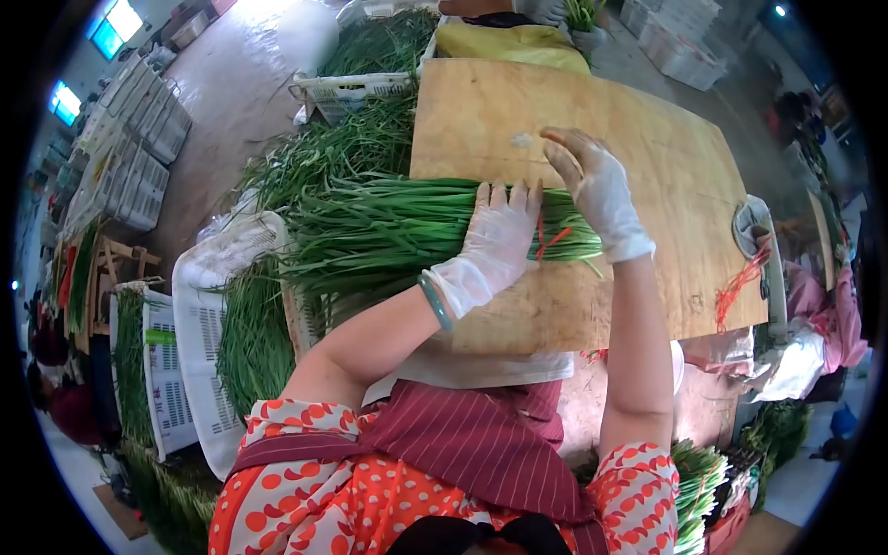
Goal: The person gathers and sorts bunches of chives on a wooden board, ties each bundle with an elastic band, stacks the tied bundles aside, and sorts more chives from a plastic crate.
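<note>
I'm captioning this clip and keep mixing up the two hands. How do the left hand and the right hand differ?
The left hand lies on the bundle of greens; the right hand is over the wooden board, by the stem end. The left wrist wears a greenish bangle, while none shows on the right wrist. Both wear whitish gloves.

White gloves, maroon apron (pinstriped), dotted sleeves, green bangle.
</note>
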Demonstrator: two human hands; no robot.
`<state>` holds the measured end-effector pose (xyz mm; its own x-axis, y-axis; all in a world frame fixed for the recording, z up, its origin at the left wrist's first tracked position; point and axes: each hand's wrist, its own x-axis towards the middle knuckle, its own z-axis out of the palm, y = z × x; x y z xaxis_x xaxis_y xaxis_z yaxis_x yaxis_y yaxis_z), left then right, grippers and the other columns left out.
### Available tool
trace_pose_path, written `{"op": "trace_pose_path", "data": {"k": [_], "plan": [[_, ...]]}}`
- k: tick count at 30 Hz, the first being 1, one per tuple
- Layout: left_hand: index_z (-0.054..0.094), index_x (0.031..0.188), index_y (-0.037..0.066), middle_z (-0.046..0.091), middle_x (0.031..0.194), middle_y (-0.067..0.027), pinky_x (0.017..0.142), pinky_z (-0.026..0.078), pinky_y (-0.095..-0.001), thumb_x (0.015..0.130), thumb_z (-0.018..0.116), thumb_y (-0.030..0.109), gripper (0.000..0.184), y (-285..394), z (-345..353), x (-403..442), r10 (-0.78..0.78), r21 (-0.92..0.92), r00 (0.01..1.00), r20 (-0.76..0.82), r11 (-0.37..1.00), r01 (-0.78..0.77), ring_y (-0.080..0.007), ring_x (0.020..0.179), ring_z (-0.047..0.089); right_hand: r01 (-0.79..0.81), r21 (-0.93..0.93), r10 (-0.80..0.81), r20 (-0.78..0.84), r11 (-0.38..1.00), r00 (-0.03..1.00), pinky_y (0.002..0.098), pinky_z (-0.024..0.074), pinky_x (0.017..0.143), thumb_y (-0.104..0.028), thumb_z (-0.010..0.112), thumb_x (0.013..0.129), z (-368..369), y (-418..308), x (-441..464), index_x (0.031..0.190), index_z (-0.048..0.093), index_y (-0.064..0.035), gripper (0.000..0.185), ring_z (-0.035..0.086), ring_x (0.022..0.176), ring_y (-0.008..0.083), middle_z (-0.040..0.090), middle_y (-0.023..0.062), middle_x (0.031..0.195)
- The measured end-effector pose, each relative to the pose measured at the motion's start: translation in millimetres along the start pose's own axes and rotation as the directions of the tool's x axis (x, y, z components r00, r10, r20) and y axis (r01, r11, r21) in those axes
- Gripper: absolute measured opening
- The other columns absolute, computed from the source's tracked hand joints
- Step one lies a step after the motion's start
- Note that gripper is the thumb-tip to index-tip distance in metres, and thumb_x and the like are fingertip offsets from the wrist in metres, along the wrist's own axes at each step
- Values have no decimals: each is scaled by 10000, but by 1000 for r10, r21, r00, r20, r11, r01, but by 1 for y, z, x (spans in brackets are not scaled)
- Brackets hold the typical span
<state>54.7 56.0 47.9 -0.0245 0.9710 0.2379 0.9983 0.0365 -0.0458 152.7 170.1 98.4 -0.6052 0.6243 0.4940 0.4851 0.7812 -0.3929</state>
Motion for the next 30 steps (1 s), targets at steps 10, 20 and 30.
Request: {"op": "trace_pose_path", "data": {"k": [10, 20, 30], "plan": [[342, 1343, 11, 425, 1331, -149, 1040, 306, -382, 899, 528, 342, 584, 2, 34, -106, 11, -815, 882, 471, -377, 440, -286, 1224, 409, -351, -103, 253, 874, 931, 415, 341, 397, 948, -644, 552, 744, 51, -13, 50, 1213, 557, -83, 731, 558, 1079, 287, 581, 159, 1182], [286, 1360, 48, 374, 1370, -111, 1067, 282, -414, 819, 607, 459, 752, -26, 32, -86, -120, -493, 940, 320, -868, 57, -285, 1239, 376, -52, 237, -115, 640, 970, 760, 403, 461, 864, -386, 805, 541, -33, -70, -9, 1259, 416, 14, 909, 568, 972, 397, 565, 255, 1076], [423, 1270, 31, 487, 1238, -97, 959, 414, -355, 794, 685, 212, 573, -47, -132, -1, -321, -922, 912, -254, -205, -329, -209, 1073, 522, 244, 532, -93, -293, 811, 951, 428, 345, 982, -333, 754, 629, -94, -98, -3, 1351, 254, 7, 942, 405, 1131, 428, 394, 271, 1249]]}}
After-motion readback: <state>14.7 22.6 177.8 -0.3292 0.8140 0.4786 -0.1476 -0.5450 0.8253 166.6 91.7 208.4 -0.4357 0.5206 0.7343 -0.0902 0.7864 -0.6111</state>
